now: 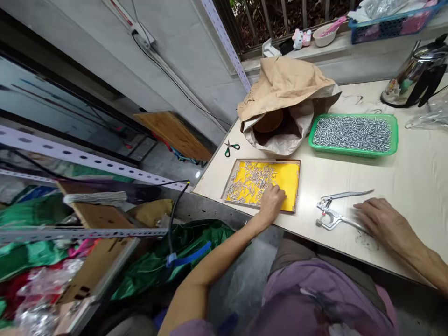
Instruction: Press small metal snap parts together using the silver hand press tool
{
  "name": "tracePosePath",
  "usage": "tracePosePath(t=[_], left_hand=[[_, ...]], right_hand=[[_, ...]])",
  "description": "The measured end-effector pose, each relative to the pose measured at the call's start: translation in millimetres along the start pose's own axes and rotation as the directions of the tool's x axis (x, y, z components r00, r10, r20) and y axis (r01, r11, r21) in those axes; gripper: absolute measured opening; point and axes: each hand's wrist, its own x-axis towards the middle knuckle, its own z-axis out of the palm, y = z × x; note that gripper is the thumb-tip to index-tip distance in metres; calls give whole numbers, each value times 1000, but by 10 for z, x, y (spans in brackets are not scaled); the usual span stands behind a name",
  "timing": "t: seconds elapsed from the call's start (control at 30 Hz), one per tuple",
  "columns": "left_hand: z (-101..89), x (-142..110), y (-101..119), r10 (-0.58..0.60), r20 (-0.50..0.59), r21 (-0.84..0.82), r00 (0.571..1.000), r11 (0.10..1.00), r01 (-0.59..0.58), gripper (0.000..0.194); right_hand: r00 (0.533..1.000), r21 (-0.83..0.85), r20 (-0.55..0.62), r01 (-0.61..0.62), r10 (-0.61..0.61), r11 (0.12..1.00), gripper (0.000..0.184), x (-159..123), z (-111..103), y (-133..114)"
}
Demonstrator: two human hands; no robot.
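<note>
1. Left hand point(273, 203): curled inside shallow, yellow-lined rectangular tray point(290, 179), at small silver metal pins point(257, 176); grasp indeterminable. Step, seemingly: picking.
2. Right hand point(388, 226): loosely spread, beside silver metal hand pliers point(335, 218) on pale wooden desk point(353, 175).
3. Next move, presumably: calls for fine fingertip pinch.

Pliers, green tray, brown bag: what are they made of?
Pliers: likely metal, silvery finish; bright highlights suggest it.
Green tray: probably plastic, smooth and slightly glossy; even colour, light-catching rim.
Brown bag: looks like matte paper, stiffly creased; pale inner layer could be paper or plastic.
</note>
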Motion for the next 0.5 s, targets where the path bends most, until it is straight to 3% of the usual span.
tracePosePath(t=[0.1, 0.3, 0.4, 0.5], left_hand=[[-40, -41, -354, 26, 66, 53, 997, 998, -30, 17], [0, -100, -520, 171, 127, 45, 977, 983, -177, 18], [-8, -134, -541, 169, 62, 14, 984, 985, -170, 20], [-24, -182, -524, 106, -66, -48, 992, 993, -109, 21]], right_hand=[[998, 67, 53, -22, 18, 997, 36, -58, 55, -178], [987, -55, 160, -22, 30, 998, 25, -30, 185, -411], [968, -72, 251, 37, -18, 997, 22, 99, 249, -480], [941, 39, 317, 115, -121, 993, 21, 265, 308, -520]])
